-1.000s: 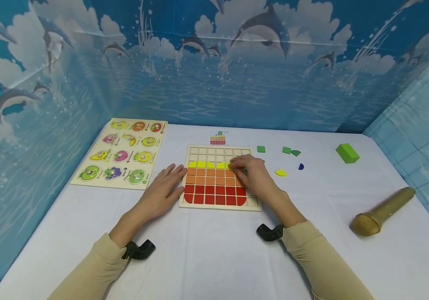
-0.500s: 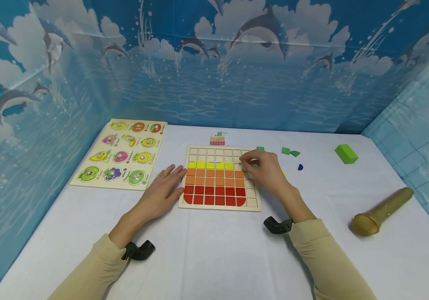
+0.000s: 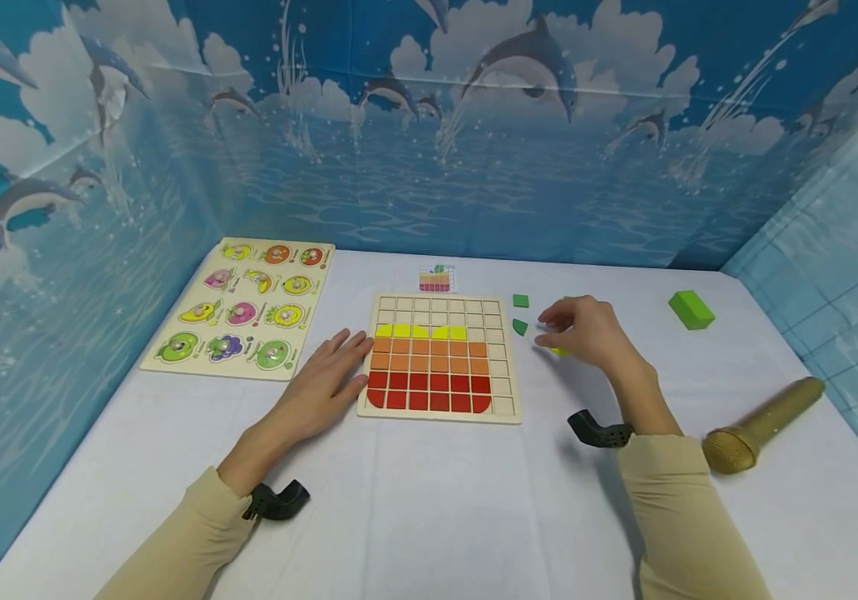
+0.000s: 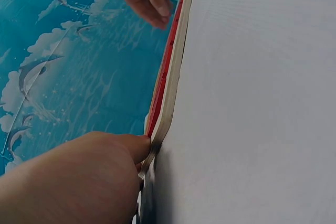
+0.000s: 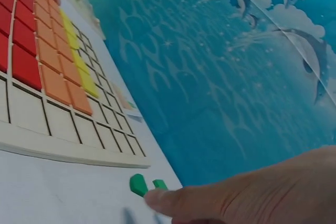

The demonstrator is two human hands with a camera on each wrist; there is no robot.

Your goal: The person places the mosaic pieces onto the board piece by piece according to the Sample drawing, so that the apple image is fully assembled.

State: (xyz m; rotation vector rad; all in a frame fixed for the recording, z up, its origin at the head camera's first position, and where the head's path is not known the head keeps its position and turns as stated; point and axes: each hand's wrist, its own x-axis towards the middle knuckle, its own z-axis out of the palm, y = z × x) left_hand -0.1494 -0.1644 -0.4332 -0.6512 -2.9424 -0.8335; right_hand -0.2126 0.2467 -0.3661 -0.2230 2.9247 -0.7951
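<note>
A wooden grid board point(image 3: 504, 379) lies on the white table with rows of red tiles point(image 3: 429, 390), orange tiles point(image 3: 429, 356) and yellow tiles point(image 3: 402, 331). My left hand point(image 3: 323, 383) rests at the board's left edge, fingers extended; in the left wrist view its thumb point(image 4: 134, 145) touches that edge. To the right of the board, my right hand point(image 3: 586, 329) hovers with thumb and fingers apart, no piece visible between them. Just under its fingertips is a yellow piece point(image 3: 559, 351), partly hidden. Two green pieces, one square point(image 3: 521, 301) and one rounded point(image 3: 520, 327), lie between board and hand.
Behind the board sits a small picture card point(image 3: 437, 278). A fruit puzzle board point(image 3: 237, 308) lies at the left. Over on the right are a green block point(image 3: 692, 309) and a gold microphone point(image 3: 762, 425). A dolphin-print curtain point(image 3: 429, 192) stands behind the table.
My right hand has left the yellow row and moved right, off the board, to the loose pieces, now covering some of them. The left hand stays in place.
</note>
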